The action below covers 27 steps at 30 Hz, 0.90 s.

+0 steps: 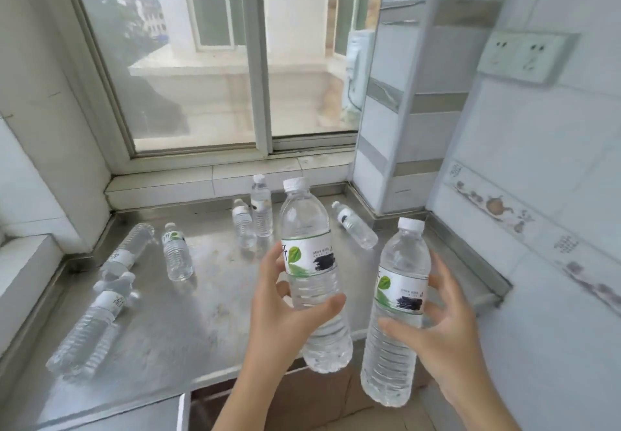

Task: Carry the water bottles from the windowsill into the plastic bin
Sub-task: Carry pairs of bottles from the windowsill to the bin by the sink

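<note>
My left hand grips a clear water bottle with a white cap and green-leaf label, held upright above the steel windowsill counter. My right hand grips a second, like bottle near the counter's front edge. Several more bottles remain on the counter: two lying at the left, one upright, two upright at the back and one lying at the right. The plastic bin is out of view.
The window rises behind the counter, with a tiled ledge below it. A tiled column and a wall with sockets close in on the right. Brown floor or a box shows below the counter's front edge.
</note>
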Each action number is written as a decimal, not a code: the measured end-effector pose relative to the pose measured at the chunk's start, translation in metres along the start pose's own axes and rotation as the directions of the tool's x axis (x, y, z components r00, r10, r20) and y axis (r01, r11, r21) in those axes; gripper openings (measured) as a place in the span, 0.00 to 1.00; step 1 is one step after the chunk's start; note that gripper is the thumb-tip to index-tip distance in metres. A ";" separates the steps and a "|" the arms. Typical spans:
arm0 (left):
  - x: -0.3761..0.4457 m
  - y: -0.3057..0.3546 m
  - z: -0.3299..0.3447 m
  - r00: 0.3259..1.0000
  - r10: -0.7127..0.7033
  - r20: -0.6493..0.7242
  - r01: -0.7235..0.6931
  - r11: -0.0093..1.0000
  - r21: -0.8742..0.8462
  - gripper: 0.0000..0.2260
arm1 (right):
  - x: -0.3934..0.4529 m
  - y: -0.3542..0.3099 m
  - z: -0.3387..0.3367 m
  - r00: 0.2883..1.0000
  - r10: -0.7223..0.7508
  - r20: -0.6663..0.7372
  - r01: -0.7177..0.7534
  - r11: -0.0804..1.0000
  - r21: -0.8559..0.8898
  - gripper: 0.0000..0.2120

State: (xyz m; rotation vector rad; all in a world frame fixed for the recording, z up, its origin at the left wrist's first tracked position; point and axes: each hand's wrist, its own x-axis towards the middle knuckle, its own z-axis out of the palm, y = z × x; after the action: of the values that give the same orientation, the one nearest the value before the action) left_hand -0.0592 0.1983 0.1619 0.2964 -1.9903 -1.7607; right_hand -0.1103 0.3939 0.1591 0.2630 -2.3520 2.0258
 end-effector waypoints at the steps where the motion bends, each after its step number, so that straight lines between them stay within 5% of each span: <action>1: -0.006 0.006 0.013 0.999 0.012 0.051 -0.011 1.000 -0.012 0.40 | -0.010 -0.001 -0.016 0.999 0.000 -0.042 0.000 1.000 0.002 0.52; 7: -0.051 0.029 0.096 0.936 0.063 0.345 -0.038 0.996 -0.078 0.41 | -0.079 -0.005 -0.111 0.954 0.035 -0.298 -0.030 0.999 0.018 0.51; 16: -0.185 0.060 0.238 0.752 0.109 0.650 0.002 0.986 -0.167 0.41 | -0.222 0.003 -0.272 0.797 0.059 -0.601 -0.081 0.997 -0.010 0.52; 27: -0.405 0.095 0.373 0.433 0.108 0.895 0.093 0.982 -0.164 0.41 | -0.429 0.008 -0.421 0.527 0.097 -0.844 -0.164 0.986 0.011 0.50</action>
State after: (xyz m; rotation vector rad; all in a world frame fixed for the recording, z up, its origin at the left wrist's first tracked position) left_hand 0.1299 0.7239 0.1475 -0.9803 -2.3912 -2.3584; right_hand 0.2736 0.8571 0.1608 -0.7734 -1.7842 1.5265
